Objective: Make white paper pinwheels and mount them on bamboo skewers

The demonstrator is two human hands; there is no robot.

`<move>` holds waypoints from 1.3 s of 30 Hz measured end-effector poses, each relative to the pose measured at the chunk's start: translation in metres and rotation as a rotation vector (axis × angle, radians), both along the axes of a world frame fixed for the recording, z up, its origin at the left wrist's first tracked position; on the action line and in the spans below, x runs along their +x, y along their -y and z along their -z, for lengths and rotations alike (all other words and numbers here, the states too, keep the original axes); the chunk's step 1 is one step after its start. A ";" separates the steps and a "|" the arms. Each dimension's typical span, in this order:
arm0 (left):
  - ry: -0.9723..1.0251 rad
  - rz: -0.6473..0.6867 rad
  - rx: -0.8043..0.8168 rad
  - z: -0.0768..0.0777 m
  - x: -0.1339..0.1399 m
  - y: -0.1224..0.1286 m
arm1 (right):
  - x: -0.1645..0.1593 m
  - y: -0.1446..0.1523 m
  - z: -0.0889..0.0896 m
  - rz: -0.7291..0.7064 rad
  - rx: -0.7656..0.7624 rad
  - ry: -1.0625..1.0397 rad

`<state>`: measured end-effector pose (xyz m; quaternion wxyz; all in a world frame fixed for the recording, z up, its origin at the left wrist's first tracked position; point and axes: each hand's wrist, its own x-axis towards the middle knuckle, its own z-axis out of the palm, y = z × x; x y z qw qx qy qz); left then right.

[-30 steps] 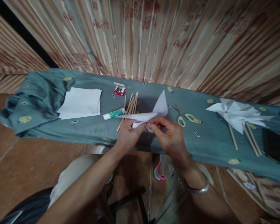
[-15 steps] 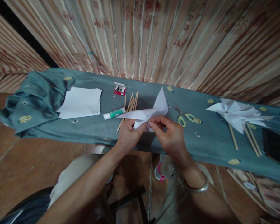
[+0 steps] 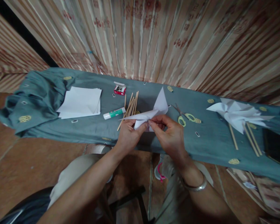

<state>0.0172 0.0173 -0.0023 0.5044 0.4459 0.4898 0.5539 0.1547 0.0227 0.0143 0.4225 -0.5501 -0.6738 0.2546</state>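
Note:
Between my two hands is a white paper pinwheel (image 3: 160, 104), with one blade pointing up and away and another reaching left over the sticks. My left hand (image 3: 128, 135) is closed on its left side, thumb pressed near the centre. The thumb and fingers of my right hand (image 3: 170, 133) pinch the paper at the middle, close to the left thumb. Whether a pin sits between the fingertips is hidden. Several thin wooden sticks (image 3: 131, 107) lie just beyond my left hand. Scissors with green handles (image 3: 181, 120) rest beyond my right hand.
A glue stick (image 3: 114, 113) and an open red box of small metal pins (image 3: 119, 89) lie left of the sticks. Farther left is a stack of white paper (image 3: 80, 102). Finished pinwheels (image 3: 238, 113) on sticks and a dark phone (image 3: 275, 146) are on the right.
The pinwheel's left blade has tipped lower and looks narrower, uncovering more of the sticks. Both hands stay in nearly the same place, still gripping the paper.

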 end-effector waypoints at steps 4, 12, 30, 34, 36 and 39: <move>-0.013 -0.002 -0.002 0.001 0.000 0.000 | -0.001 0.000 0.000 0.016 -0.002 -0.012; -0.038 -0.002 -0.003 -0.001 0.001 0.000 | -0.001 -0.001 0.000 0.046 -0.025 -0.013; 0.379 -0.070 -0.232 0.003 -0.002 -0.010 | 0.029 -0.001 -0.013 0.193 0.204 -0.064; 0.408 -0.059 -0.259 0.001 -0.001 -0.009 | 0.039 -0.013 -0.003 0.115 0.121 -0.105; 0.413 -0.054 -0.262 0.001 0.000 -0.009 | 0.039 -0.015 -0.001 0.009 0.011 -0.090; 0.379 -0.020 -0.265 0.002 0.001 -0.007 | 0.037 -0.015 -0.002 -0.150 -0.176 -0.079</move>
